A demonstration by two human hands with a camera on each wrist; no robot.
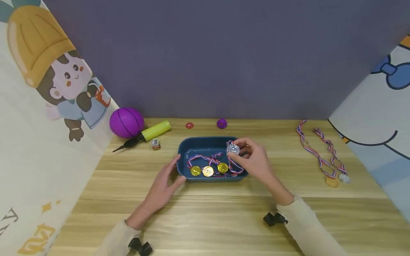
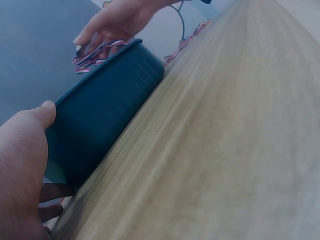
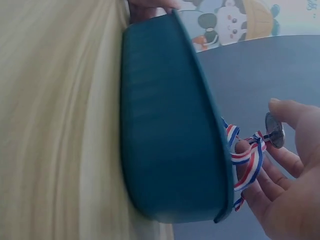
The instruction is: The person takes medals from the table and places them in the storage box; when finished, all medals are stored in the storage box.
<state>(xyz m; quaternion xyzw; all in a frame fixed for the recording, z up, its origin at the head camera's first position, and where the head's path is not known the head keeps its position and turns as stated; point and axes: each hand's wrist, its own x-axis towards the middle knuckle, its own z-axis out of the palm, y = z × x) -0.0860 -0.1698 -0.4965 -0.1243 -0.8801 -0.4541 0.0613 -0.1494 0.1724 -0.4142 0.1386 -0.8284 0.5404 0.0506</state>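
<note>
A dark blue-green plastic bin (image 1: 205, 141) stands on the wooden table. Gold medals lie inside it, among them the left gold medal (image 1: 195, 171) and the right gold medal (image 1: 222, 168), with striped red, white and blue ribbons. My right hand (image 1: 254, 160) pinches a silver medal (image 1: 234, 149) over the bin's right end; in the right wrist view its ribbon (image 3: 256, 162) loops between the fingers and the rim. At the bin's left end my left hand (image 1: 161, 188) touches the outside with spread, fairly straight fingers, its thumb by the near corner.
To the right lie a gold medal (image 1: 332, 182) and a silver medal (image 1: 344, 178) on ribbons. Back left are a purple ball (image 1: 126, 122), a yellow-and-black hand pump (image 1: 156, 131) and a small box (image 1: 155, 144). Behind the bin lie a red disc (image 1: 189, 125) and a purple object (image 1: 221, 123).
</note>
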